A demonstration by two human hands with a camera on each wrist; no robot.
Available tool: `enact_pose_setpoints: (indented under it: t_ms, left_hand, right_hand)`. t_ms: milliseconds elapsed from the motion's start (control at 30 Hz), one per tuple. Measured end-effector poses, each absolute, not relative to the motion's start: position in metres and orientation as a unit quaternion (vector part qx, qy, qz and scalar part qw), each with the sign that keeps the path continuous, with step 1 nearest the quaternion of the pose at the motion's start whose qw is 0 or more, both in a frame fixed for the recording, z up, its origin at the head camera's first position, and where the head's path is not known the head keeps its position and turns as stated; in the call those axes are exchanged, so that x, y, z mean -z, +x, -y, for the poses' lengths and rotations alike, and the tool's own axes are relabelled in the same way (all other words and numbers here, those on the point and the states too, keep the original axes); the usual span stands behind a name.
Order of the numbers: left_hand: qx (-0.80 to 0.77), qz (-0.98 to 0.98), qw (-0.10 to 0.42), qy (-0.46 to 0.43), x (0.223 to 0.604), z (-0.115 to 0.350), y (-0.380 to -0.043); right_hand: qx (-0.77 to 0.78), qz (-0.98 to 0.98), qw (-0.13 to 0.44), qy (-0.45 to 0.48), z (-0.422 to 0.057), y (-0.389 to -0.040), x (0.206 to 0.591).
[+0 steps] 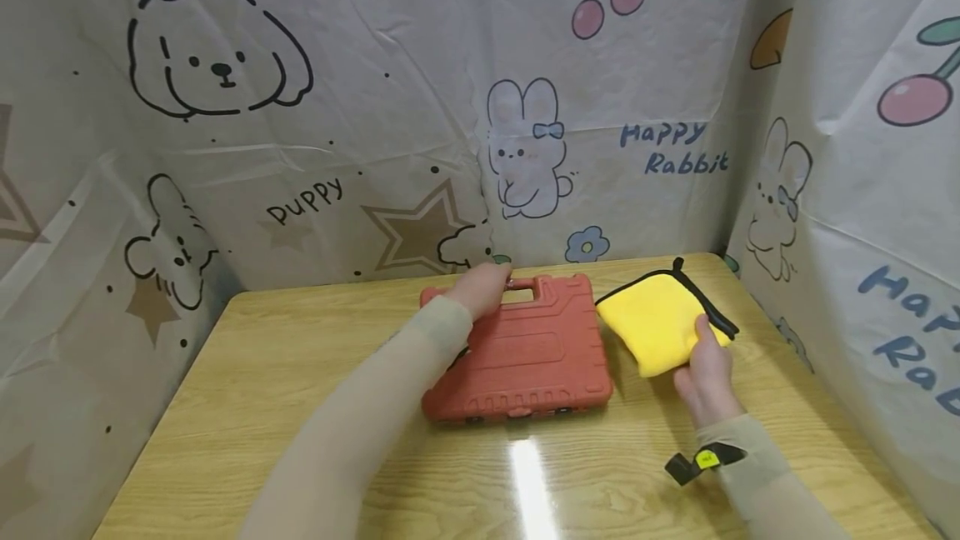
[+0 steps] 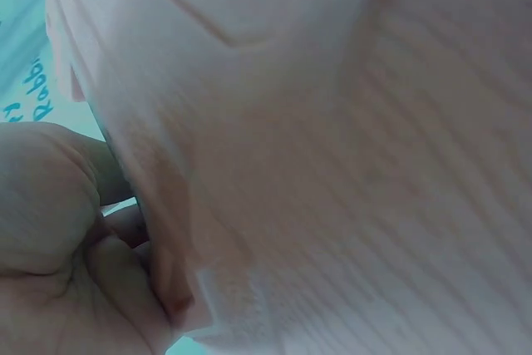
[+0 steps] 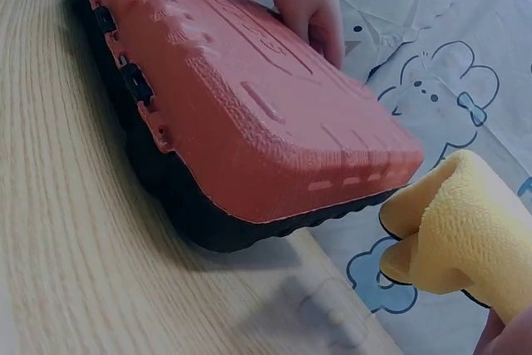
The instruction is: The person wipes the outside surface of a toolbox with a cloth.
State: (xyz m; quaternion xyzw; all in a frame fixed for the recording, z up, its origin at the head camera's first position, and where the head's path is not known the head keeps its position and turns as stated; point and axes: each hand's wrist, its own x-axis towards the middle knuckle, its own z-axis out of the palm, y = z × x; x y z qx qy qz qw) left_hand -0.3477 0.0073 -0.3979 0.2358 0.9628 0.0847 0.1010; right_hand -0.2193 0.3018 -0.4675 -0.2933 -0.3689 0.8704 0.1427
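A red hard plastic case [image 1: 536, 352] with a black lower half lies broad face up on the table, its handle at the far side. My left hand [image 1: 482, 288] grips it by the handle edge, and in the left wrist view the fingers [image 2: 125, 276] curl over that edge. Latches [image 3: 135, 85] line the case's near side in the right wrist view. To the right of the case, my right hand [image 1: 711, 373] pinches a folded yellow cloth [image 1: 648, 319] with black edging, the thumb on top. The cloth is held up beside the case's right end.
The wooden table [image 1: 300, 373] ends at a patterned fabric backdrop [image 1: 412, 107] with cartoon drawings, which also rises along the left and right sides. A black strap [image 1: 708, 460] with a small device circles my right wrist. A bright light reflection crosses the tabletop in front of the case.
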Motion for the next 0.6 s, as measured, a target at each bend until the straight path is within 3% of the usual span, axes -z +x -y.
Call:
enact_pose_setpoints:
  t_ms: [600]
  left_hand:
    - [-0.064,-0.964,-0.005,0.259,0.369,-0.004,-0.340]
  right_hand:
    - [-0.866,0.382,0.134,-0.294,-0.304,-0.220,0.469]
